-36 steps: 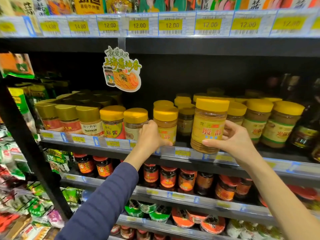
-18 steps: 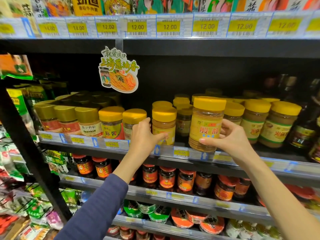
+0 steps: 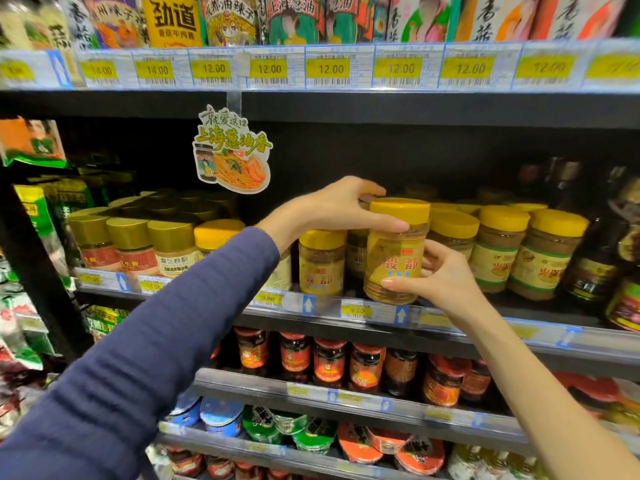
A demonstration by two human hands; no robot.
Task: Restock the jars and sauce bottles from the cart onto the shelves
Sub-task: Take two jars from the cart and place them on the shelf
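A clear jar with a yellow lid and a yellow label (image 3: 394, 268) is held tilted at the front edge of the middle shelf (image 3: 367, 311). My right hand (image 3: 440, 278) grips its lower right side. My left hand (image 3: 332, 209) comes in from the left at its top: the thumb lies just under the lid and the fingers curl behind the lid. A matching jar (image 3: 320, 261) stands to its left. Further yellow-lid jars (image 3: 498, 247) stand in a row to its right. The cart is out of view.
Gold-lid jars (image 3: 131, 244) fill the shelf's left end and dark bottles (image 3: 595, 265) its right end. A paper sign (image 3: 232, 150) hangs from the upper shelf's price strip (image 3: 329, 67). Red-lid jars (image 3: 329, 362) line the shelf below, with tubs lower down.
My left hand has left the shorter jar on the left and moved up and right onto the top of the jar in my right hand. That jar stays at the shelf edge.
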